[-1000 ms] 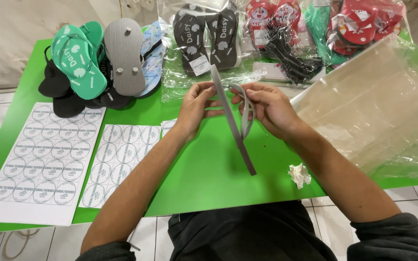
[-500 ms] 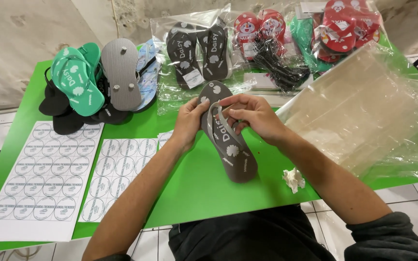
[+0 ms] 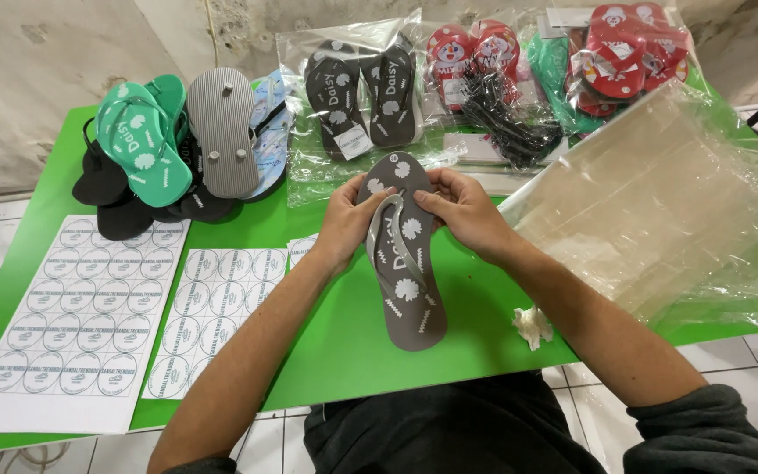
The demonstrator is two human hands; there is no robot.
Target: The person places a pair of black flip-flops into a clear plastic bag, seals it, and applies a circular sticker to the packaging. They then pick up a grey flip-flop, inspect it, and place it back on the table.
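A dark grey flip-flop (image 3: 407,263) with white flower prints and a pale grey strap (image 3: 389,230) was held sole-down above the green table (image 3: 344,325), its toe end pointing away from the person and its heel end nearest the body. The left hand (image 3: 346,219) was closed on the sandal's left edge near the toe, with the thumb laid over the strap. The right hand (image 3: 465,209) was closed on the opposite edge, its fingertips pressed onto the upper face beside the strap's toe post. Just right of the heel, a small crumpled piece of white paper (image 3: 532,325) was seen lying on the table. To the left, two white sheets of round stickers (image 3: 89,307) were spread flat, the nearer one close to the left forearm. Behind them a heap of loose sandals was stacked, with a green pair (image 3: 144,145) on top and a grey sole (image 3: 223,132) turned upward beside it. Straight beyond the hands, a bagged dark pair (image 3: 361,92) was laid, and further right, red printed sandals in bags (image 3: 625,53). A pile of clear plastic bags (image 3: 660,202) was spread on the right of the table, near the right forearm.
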